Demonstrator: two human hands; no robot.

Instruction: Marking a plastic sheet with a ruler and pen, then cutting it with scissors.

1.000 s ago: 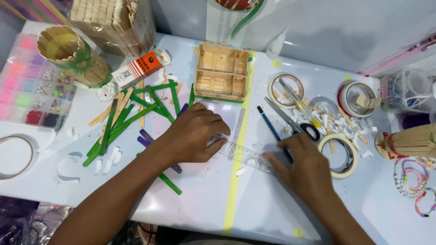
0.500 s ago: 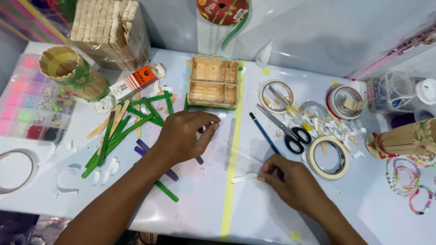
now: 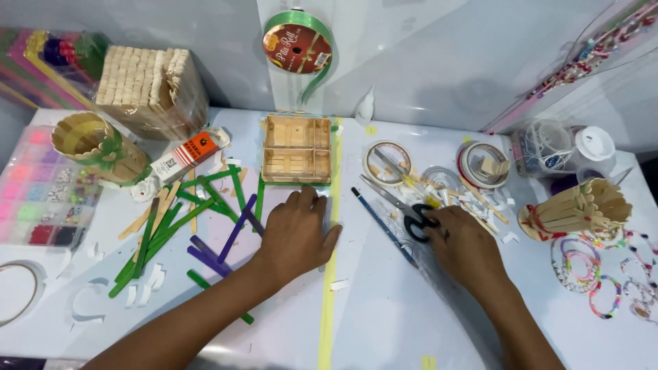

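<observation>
my left hand lying flat and open on the table below the wooden tray, my right hand touching the black-handled scissors, can't tell if it's gripping them

Left hand flat on table, tray at 12 o'clock, sticks at 9. Right hand on scissors; tape rolls at 12.

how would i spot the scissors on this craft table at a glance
Start at the yellow tape line running down the white table. Right of it, the right hand rests on the scissors: the only metal blades with black handles, beside a thin blue brush.
</observation>
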